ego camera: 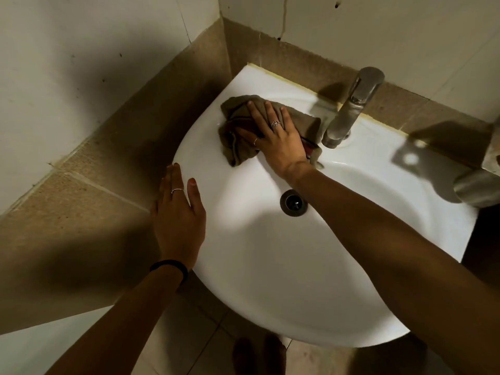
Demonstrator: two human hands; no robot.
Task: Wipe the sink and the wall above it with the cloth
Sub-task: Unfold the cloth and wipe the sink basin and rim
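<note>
Two bare hands are working at a white sink (270, 266) filling the middle of the frame. My right hand (276, 136) is pressing a crumpled brown cloth (238, 150) flat on the sink's back ledge, centre-upper frame, fingers spread to cover more surface, just left of the metal tap (349, 109). My left hand (178, 220) is resting open on the left rim, fingers loosely together, likely steadying me; the wall (378, 31) above is awaiting wiping.

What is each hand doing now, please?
Left hand: open, flat on the sink rim, holding nothing.
Right hand: open, pressing the cloth flat.
</note>
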